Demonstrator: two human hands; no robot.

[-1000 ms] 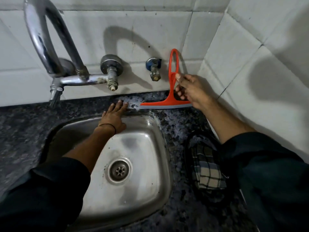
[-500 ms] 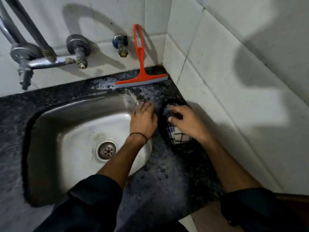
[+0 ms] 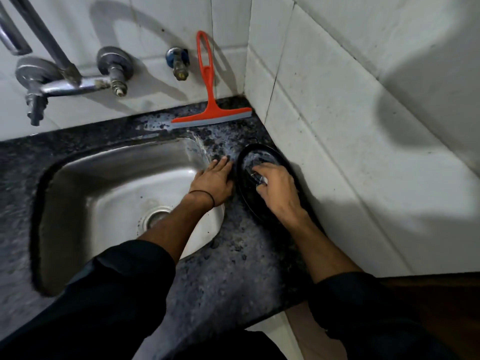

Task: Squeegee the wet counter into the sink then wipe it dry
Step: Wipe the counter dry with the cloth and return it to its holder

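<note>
Squeegee [image 3: 210,110] (wall-propped) well beyond right hand [image 3: 276,188]

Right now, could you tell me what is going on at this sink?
A person is clearing a wet counter. The squeegee leans against the back wall, in nobody's grip. The left hand lies flat at the sink edge. The right hand reaches into a black basket by the side wall, closing on something I cannot identify. Water shows near the corner.
</note>
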